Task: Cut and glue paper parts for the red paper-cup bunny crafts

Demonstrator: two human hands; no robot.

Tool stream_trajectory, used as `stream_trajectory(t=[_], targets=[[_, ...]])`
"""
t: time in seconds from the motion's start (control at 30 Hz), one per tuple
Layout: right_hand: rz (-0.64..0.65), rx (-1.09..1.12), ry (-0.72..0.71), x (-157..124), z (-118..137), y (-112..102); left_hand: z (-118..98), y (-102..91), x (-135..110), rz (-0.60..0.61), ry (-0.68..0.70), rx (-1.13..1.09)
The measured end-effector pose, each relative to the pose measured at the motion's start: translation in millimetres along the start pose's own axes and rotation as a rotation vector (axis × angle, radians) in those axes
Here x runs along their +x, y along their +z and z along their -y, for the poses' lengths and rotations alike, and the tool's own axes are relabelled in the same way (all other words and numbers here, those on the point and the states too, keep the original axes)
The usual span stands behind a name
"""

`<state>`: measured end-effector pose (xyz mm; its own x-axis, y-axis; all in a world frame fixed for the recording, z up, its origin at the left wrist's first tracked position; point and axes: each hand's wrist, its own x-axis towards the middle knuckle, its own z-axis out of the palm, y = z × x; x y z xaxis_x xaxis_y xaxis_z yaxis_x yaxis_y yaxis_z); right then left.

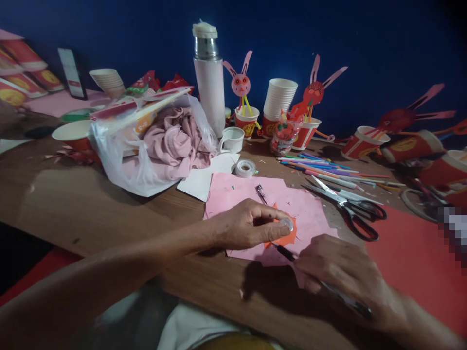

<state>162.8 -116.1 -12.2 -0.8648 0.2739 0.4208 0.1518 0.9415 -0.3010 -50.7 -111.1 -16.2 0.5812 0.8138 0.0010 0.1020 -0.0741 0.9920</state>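
My left hand [246, 226] pinches a small clear round disc [287, 223] between thumb and fingers, pressing it on a piece of orange paper [282, 240]. In my right hand [339, 270] is a pen [286, 253] with a dark grip, its tip at the near edge of the orange paper. Under both lies a larger pink paper sheet [241, 194] with jagged edges and small scraps on it. What looks like a pen cap [260, 193] rests on the sheet beyond my left hand.
Scissors [346, 206] and coloured pens [324, 167] lie right of the sheet, near red paper [412, 262]. A tape roll [245, 168], plastic bag [134, 180], flask [209, 92], stacked cups [279, 97] and rabbit-eared figures in cups [247, 119] stand behind. A phone [72, 73] leans at back left.
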Motion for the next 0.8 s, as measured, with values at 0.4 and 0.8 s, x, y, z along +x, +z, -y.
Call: stream_trajectory(t=[0.4, 0.8], targets=[[0.003, -0.228, -0.125, 15, 10, 7, -4, 0.8, 0, -0.024, 0.009, 0.008], [-0.052, -0.309, -0.061, 26, 18, 12, -3, 0.2, 1, 0.008, 0.021, 0.015]])
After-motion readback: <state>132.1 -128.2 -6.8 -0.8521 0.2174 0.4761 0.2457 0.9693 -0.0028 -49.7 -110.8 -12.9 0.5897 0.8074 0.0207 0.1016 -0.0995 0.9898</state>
